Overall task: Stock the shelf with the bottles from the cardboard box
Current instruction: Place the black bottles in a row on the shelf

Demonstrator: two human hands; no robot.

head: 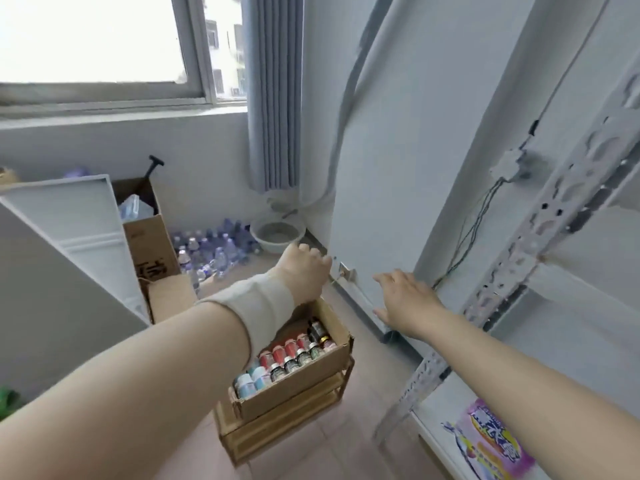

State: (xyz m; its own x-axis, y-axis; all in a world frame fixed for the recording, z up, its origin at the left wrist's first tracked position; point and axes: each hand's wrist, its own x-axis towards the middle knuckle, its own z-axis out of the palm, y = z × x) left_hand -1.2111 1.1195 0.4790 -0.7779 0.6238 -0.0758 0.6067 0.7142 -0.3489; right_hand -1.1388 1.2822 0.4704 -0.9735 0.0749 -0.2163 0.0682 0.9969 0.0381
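Observation:
A cardboard box (pixel 298 389) sits on a low wooden rack below centre, filled with several small bottles (pixel 294 358) with red, white and dark caps. My left hand (pixel 304 268) hovers above the box's far end, fingers curled down, holding nothing; a white wrap covers its wrist. My right hand (pixel 401 299) reaches out flat, fingers apart, above the floor between the box and the shelf. The white metal shelf (pixel 519 258) stands at the right, with its slotted upright running diagonally.
A colourful packet (pixel 491 441) lies on a lower shelf board at bottom right. Taller cardboard boxes (pixel 152 247) and white panels (pixel 69 230) stand at left. Several water bottles (pixel 214 251) and a basin (pixel 277 233) lie on the floor by the wall.

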